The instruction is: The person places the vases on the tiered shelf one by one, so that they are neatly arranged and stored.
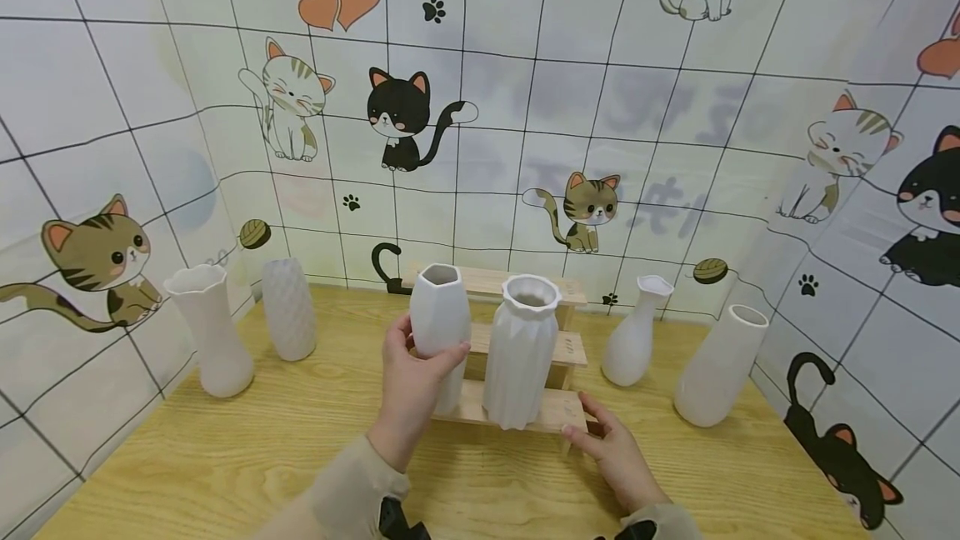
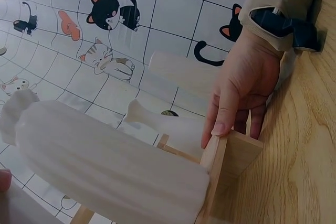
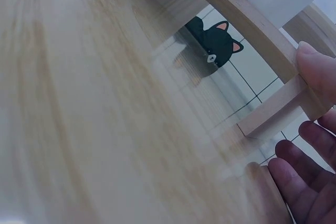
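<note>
My left hand (image 1: 414,397) grips a white vase (image 1: 440,315) with an angular mouth, thumb across its front and fingers round its far side. This vase stands over the left part of the lowest step of a small wooden tiered stand (image 1: 561,409). Beside it on the same step is a white fluted vase (image 1: 521,365) with a ruffled rim, upright. My right hand (image 1: 617,458) pinches the right end of that step. In the right wrist view the thumb (image 3: 315,69) lies on the step's edge, with the fingers below, near the leg.
On the wooden table (image 1: 300,457), a flared vase (image 1: 217,344) and a textured vase (image 1: 288,311) stand to the left. To the right are a narrow-necked vase (image 1: 632,344) and a slanted-looking smooth vase (image 1: 716,373). A cat-print sheet (image 1: 495,148) closes off the back and sides.
</note>
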A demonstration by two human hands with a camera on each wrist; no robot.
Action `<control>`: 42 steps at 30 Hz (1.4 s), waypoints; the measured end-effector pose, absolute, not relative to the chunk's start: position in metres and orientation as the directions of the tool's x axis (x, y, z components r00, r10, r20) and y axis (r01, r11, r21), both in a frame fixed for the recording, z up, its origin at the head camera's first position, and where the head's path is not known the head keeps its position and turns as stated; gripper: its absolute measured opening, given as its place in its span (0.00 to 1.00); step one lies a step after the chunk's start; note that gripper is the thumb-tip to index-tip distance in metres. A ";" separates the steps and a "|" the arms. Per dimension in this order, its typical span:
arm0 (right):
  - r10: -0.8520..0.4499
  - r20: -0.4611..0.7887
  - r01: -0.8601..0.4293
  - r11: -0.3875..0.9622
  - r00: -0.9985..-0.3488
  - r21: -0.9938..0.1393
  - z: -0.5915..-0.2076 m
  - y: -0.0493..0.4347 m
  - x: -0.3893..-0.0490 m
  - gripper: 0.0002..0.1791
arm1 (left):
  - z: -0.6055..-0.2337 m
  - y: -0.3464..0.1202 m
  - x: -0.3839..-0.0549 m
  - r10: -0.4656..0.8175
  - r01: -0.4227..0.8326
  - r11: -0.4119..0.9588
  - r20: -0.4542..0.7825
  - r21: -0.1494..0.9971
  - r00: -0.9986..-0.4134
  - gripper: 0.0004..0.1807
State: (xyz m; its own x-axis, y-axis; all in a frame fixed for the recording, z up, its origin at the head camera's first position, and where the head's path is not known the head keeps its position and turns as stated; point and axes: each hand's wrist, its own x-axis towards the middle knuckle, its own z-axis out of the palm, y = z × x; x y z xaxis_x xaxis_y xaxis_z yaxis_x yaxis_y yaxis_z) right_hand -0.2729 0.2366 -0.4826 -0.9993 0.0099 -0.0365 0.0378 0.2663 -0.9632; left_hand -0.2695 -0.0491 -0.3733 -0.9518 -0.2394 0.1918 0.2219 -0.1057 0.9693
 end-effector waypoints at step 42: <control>0.007 -0.036 0.036 0.276 -0.999 -0.961 -0.482 0.237 -0.275 0.42 | -0.381 -0.017 -0.278 -0.406 0.268 -0.011 0.241 0.963 -0.882 0.44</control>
